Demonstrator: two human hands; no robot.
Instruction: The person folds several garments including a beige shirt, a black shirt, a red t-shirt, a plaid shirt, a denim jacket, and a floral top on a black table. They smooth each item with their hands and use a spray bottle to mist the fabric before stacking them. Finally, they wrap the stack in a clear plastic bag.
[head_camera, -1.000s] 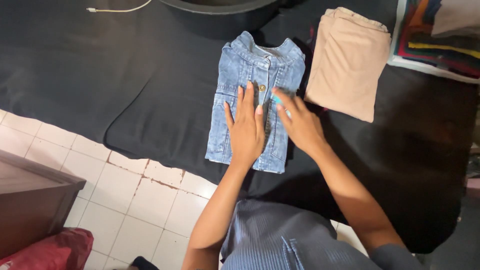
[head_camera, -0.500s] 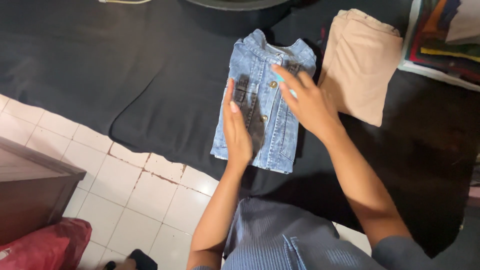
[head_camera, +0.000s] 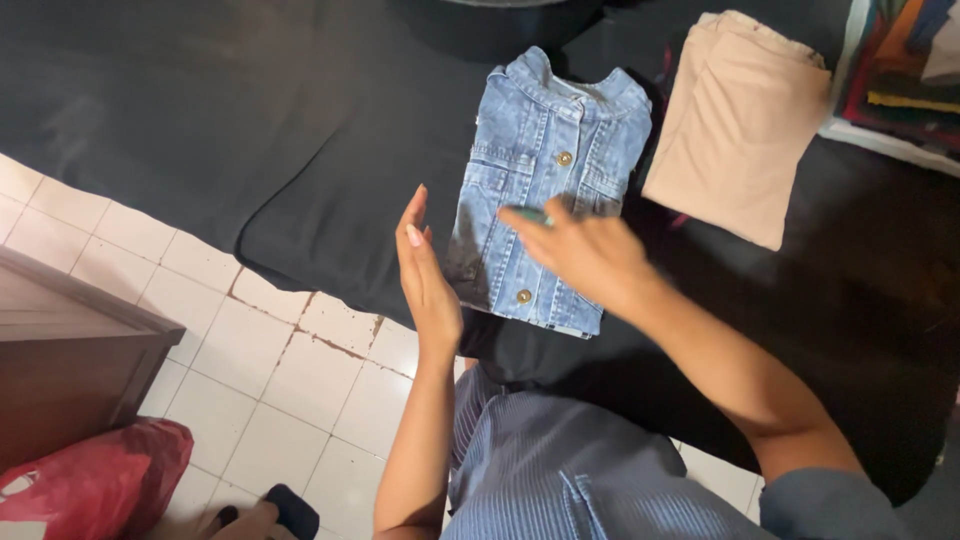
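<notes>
**Two open hands at a folded denim jacket**

The folded jacket (head_camera: 545, 190) lies on a black cloth (head_camera: 250, 120), collar away from the person. The left hand (head_camera: 425, 275) stands on its edge just beside the jacket's left side, fingers straight and together, grasping nothing. The right hand (head_camera: 585, 250) hovers over the jacket's lower part, fingers loose and released, a little blurred. A folded beige garment (head_camera: 740, 120) lies near the jacket's right side

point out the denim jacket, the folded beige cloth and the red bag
denim jacket (head_camera: 545, 175), head view, on its chest by the upper button
folded beige cloth (head_camera: 740, 125), head view, middle of its top face
red bag (head_camera: 90, 480), head view, its crumpled middle
</notes>
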